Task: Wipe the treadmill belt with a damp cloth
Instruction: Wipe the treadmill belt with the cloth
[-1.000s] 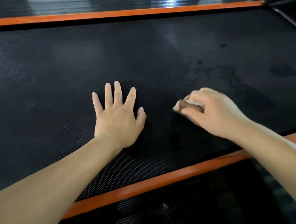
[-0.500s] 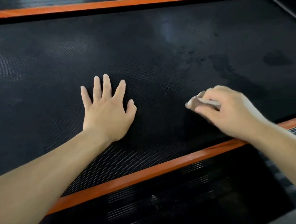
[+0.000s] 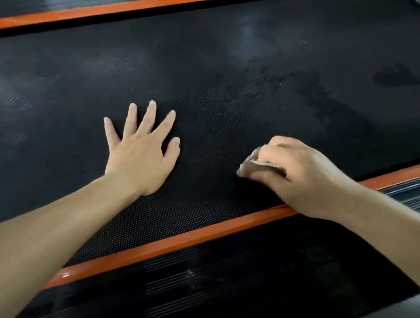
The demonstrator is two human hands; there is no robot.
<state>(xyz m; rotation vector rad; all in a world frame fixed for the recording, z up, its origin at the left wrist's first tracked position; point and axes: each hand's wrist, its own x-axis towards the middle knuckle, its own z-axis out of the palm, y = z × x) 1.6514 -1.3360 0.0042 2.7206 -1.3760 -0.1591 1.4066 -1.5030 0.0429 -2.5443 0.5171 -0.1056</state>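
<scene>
- Mid-wipe: right hand (image 3: 299, 175), grip closed round the cloth (image 3: 254, 167), presses it on the belt (image 3: 198, 72), lower right, near the orange rail (image 3: 184, 237).
- Left hand (image 3: 142, 158) lies flat, fingers spread, centre frame.
- Next, likely: sweep leftward; damp patches (image 3: 324, 96) show only at right.

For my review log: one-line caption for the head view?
Right hand holds a bunched cloth on the treadmill belt; left hand lies flat beside it.
</scene>
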